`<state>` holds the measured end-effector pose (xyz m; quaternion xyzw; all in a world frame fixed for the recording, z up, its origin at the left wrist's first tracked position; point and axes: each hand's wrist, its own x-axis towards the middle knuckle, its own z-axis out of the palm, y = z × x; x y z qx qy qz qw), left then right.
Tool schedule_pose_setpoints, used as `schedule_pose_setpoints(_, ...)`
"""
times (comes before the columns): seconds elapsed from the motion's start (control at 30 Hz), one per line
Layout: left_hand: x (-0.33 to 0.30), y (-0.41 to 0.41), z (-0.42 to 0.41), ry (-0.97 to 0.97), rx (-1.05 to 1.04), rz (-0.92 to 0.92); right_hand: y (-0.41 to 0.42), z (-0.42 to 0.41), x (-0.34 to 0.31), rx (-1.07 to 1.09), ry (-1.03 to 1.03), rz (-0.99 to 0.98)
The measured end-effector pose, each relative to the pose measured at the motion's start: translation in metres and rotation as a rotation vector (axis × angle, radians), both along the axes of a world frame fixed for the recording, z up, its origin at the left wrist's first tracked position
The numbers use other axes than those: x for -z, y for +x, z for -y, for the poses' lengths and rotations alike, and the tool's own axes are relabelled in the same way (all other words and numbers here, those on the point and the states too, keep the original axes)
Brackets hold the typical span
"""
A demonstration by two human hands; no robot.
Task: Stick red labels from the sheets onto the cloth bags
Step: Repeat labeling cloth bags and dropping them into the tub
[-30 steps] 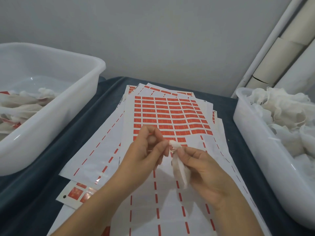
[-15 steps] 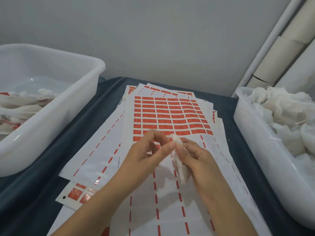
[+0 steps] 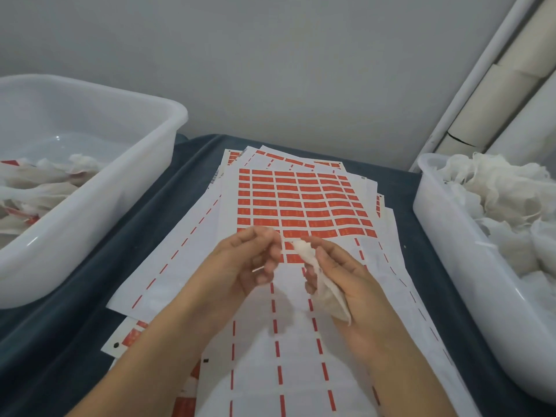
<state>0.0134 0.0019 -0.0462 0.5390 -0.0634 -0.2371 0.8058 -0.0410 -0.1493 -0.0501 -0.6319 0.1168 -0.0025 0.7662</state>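
Observation:
My right hand (image 3: pixel 346 275) grips a small white cloth bag (image 3: pixel 326 291), whose bunched top sticks up between thumb and fingers. My left hand (image 3: pixel 243 260) is just left of it with its fingers curled, a small gap away from the bag. A thin white thread (image 3: pixel 258 269) shows at its fingertips, seemingly pinched. Both hands hover over the top label sheet (image 3: pixel 301 203). The sheet's far half holds rows of red labels, and its near half is bare backing with red dashes.
More label sheets (image 3: pixel 180 251) lie fanned underneath on the dark blue table cover (image 3: pixel 90 311). A white tub (image 3: pixel 99 206) at the left holds bags with red labels. Another white tub (image 3: pixel 469 284) at the right is heaped with plain cloth bags. Cardboard tubes (image 3: pixel 496 85) lean at the back right.
My left hand was touching the bag's top and has since drawn back a little to the left. My right hand still holds the bag, now tilted slightly.

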Motion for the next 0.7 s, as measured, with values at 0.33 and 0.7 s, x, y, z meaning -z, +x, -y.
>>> schedule_pose_setpoints(0.33, -0.004, 0.01, -0.009, -0.372, -0.215, -0.239, 0.005, -0.003, 0.004, -0.138, 0.07, -0.024)
schedule_pose_setpoints(0.7, 0.003, 0.008, -0.006, 0.252, -0.1, 0.158, 0.006, 0.0, 0.006, -0.258, -0.46, 0.004)
